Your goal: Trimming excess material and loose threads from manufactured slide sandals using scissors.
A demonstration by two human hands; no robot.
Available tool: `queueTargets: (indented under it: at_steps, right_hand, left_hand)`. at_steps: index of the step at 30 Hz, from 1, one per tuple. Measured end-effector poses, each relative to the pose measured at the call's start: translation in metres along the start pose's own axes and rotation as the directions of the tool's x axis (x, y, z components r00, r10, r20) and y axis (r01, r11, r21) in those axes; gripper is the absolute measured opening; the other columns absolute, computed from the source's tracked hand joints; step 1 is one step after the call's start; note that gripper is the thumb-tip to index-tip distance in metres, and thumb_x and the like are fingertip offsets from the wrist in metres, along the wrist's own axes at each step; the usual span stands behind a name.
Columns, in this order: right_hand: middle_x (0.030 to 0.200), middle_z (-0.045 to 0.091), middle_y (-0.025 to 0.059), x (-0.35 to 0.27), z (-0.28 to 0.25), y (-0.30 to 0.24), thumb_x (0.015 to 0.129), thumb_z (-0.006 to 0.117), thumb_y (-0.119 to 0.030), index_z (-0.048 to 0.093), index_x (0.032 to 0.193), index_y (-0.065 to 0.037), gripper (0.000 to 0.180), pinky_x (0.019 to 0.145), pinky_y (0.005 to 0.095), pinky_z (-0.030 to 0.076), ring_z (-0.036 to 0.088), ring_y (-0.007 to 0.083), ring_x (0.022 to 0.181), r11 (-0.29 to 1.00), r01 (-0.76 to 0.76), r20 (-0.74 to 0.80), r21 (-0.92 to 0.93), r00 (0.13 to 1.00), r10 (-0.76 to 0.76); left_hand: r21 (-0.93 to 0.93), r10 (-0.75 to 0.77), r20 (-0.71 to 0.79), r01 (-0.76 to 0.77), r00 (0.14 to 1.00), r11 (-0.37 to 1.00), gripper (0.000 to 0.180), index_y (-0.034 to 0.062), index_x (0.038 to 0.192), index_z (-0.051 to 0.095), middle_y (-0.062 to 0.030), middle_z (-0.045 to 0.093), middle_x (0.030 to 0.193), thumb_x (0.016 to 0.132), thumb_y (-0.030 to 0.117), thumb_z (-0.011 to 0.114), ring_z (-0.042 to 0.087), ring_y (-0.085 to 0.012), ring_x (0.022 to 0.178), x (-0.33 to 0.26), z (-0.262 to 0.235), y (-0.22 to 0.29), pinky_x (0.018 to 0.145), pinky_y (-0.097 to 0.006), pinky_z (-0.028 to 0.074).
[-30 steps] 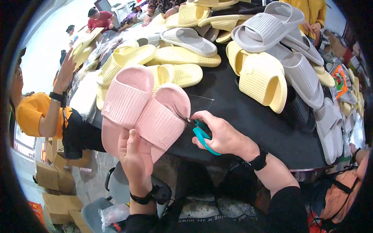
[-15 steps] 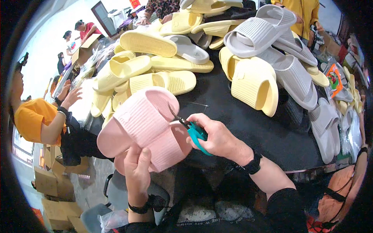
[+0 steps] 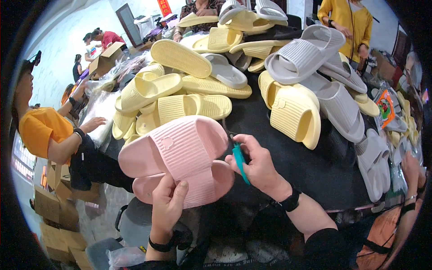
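Note:
A pair of pink slide slippers (image 3: pixel 186 148) with ribbed straps lies across the front of the black table, held up off it by my left hand (image 3: pixel 167 200). Its thumb presses on the lower slipper's strap. My right hand (image 3: pixel 257 166) is closed round the teal handles of a pair of scissors (image 3: pixel 240 162), just right of the slippers' open ends. The scissors' dark blades point away from me and are mostly hard to make out; they appear apart from the slippers.
Yellow slippers (image 3: pixel 182 58) and grey slippers (image 3: pixel 301 56) are heaped on the black table (image 3: pixel 288 173). Left stands a person in an orange shirt (image 3: pixel 45 139); another in yellow (image 3: pixel 348 22) is behind the heap. Cardboard boxes (image 3: pixel 47 207) and a grey chair (image 3: pixel 139 216) are at lower left.
The scissors have drawn away from the pink slippers, turning edge-on. The slippers have shifted slightly right and lower in the picture. The view has tilted up a little.

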State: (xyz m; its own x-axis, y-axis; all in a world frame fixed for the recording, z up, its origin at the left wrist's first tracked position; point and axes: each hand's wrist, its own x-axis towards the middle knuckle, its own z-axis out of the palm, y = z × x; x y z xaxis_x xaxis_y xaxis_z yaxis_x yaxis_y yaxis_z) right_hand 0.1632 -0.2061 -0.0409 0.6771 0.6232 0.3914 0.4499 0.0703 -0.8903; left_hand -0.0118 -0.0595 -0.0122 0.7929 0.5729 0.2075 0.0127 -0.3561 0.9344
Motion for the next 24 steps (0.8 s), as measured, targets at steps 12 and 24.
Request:
queueTargets:
  at_steps: [12, 24]
  right_hand:
    - [0.104, 0.055, 0.0039, 0.003, -0.001, 0.009, 0.078, 0.069, -0.009, 0.046, 0.120, -0.002, 0.048, 0.080, 0.0239, 0.047, 0.054, 0.0092, 0.092, 0.906, -0.120, -0.109, 0.406, 0.978, 0.179]
    - [0.096, 0.054, 0.0008, 0.010, -0.010, 0.002, 0.077, 0.066, -0.004, 0.048, 0.116, -0.002, 0.043, 0.076, 0.0232, 0.046, 0.054, 0.0086, 0.084, 0.878, 0.066, -0.294, 0.474, 0.952, 0.087]
  left_hand:
    - [0.236, 0.097, 0.240, -0.155, 0.966, 0.959, 0.024, -0.0030, 0.107, 0.057, -0.0171, 0.063, 0.082, 0.083, 0.002, 0.059, 0.064, -0.0197, 0.071, 0.008, -0.009, 0.009, 0.062, -0.028, 0.048]
    - [0.642, 0.269, 0.358, -0.445, 0.894, 0.624, 0.052, -0.0043, 0.123, 0.044, -0.0178, 0.056, 0.104, 0.074, 0.005, 0.058, 0.050, -0.0345, 0.102, 0.013, -0.047, 0.028, 0.094, -0.044, 0.034]
